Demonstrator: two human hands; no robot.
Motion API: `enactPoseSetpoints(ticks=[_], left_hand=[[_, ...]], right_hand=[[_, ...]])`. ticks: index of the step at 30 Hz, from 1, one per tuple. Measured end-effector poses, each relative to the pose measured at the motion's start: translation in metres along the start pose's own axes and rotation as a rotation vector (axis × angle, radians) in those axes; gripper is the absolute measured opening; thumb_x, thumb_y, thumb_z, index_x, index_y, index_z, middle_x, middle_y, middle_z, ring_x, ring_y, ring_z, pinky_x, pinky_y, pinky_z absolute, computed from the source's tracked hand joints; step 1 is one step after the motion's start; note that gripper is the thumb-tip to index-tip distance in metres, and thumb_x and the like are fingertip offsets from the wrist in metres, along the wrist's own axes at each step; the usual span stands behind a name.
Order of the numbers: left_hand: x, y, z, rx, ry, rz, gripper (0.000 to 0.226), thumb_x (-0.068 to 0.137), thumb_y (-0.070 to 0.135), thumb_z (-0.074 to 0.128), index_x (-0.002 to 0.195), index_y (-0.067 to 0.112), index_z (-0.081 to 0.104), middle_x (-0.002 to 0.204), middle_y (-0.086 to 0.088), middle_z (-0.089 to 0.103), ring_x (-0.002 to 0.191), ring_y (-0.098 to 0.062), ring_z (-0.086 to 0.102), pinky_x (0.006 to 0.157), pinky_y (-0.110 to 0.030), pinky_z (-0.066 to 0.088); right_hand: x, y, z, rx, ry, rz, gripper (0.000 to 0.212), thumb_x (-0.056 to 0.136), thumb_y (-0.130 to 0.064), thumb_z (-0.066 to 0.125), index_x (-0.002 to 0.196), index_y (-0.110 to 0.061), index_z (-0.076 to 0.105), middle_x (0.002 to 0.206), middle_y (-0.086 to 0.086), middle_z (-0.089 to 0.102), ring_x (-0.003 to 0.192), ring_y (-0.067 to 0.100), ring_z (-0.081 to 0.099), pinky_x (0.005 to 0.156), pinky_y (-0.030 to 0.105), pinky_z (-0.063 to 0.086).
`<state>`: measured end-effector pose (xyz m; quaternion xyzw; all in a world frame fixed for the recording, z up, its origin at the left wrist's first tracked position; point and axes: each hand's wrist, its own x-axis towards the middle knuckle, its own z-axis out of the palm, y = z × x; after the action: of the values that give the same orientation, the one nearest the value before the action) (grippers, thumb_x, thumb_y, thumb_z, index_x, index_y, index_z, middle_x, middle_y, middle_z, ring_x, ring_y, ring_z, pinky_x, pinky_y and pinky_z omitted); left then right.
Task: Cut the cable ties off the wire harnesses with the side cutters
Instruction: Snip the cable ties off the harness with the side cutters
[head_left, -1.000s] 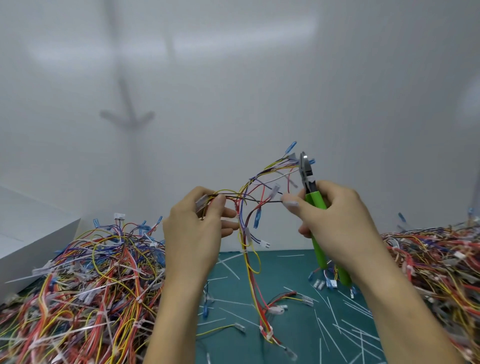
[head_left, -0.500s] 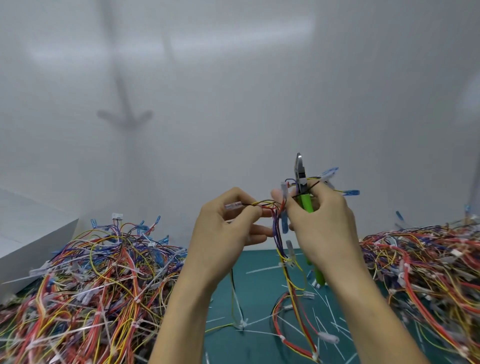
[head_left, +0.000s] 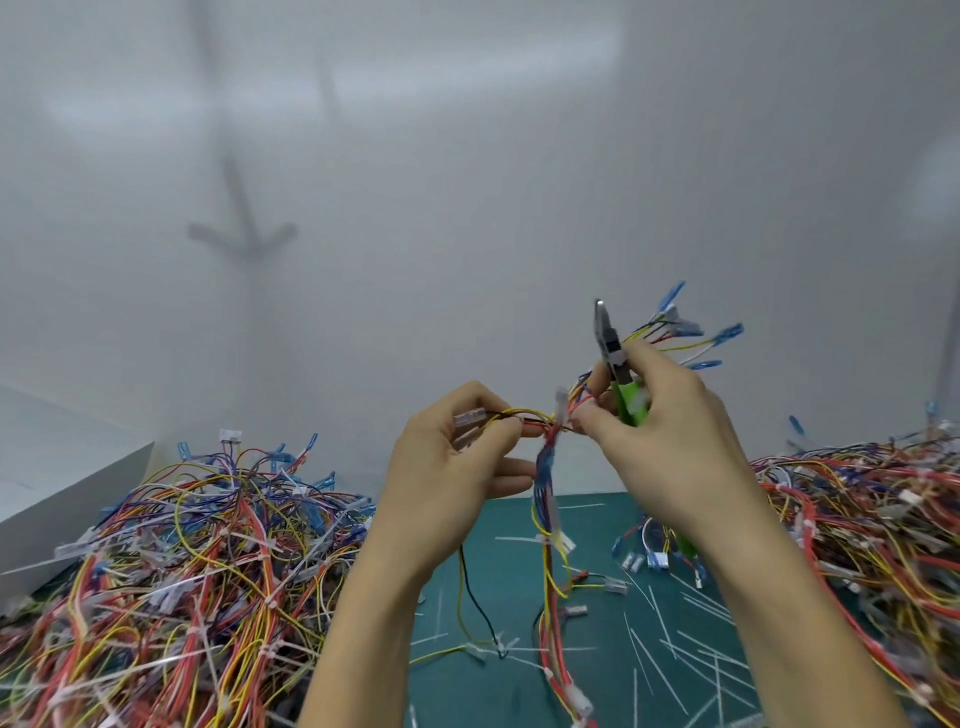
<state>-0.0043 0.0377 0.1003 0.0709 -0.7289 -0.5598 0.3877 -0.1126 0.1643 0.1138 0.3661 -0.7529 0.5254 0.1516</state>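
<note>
While the left hand (head_left: 452, 467) and right hand (head_left: 670, 441) each pinch the multi-coloured wire harness (head_left: 543, 428), the short span between them lies roughly horizontal. The right hand also clasps the green-handled steel side cutters (head_left: 609, 348), nose up, just above the span's whitish band (head_left: 561, 402), possibly a cable tie. Open room lies above; tails hang toward the green counter (head_left: 514, 551).

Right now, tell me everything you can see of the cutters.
The cutters have a grey metal head and bright green handles that look plastic. They point upward, jaws apparently together, cutting nothing. The right hand grips the handles, hiding most; one end shows below it. The harness wires fan out behind the head.
</note>
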Motion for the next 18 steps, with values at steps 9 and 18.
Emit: enactPoseSetpoints(ticks=[9, 18], left_hand=[[0.0, 0.001, -0.007, 0.027, 0.107, 0.044, 0.016, 0.093, 0.006, 0.057, 0.078, 0.011, 0.057, 0.089, -0.005, 0.076, 0.073, -0.033, 0.075, 0.069, -0.039, 0.062], [-0.001, 0.007, -0.008, -0.123, 0.171, -0.007, 0.013, 0.093, 0.003, 0.057, 0.081, 0.009, 0.056, 0.087, -0.009, 0.077, 0.074, -0.034, 0.075, 0.06, -0.029, 0.06]], right_hand=[[-0.004, -0.007, -0.005, -0.107, -0.091, -0.016, 0.022, 0.086, -0.043, 0.067, 0.102, -0.035, 0.056, 0.092, -0.012, 0.066, 0.083, 0.018, 0.063, 0.08, 0.039, 0.052], [-0.003, -0.011, -0.011, 0.124, -0.07, -0.064, 0.03, 0.081, -0.032, 0.077, 0.104, -0.039, 0.06, 0.103, -0.023, 0.061, 0.08, -0.002, 0.059, 0.069, 0.012, 0.041]])
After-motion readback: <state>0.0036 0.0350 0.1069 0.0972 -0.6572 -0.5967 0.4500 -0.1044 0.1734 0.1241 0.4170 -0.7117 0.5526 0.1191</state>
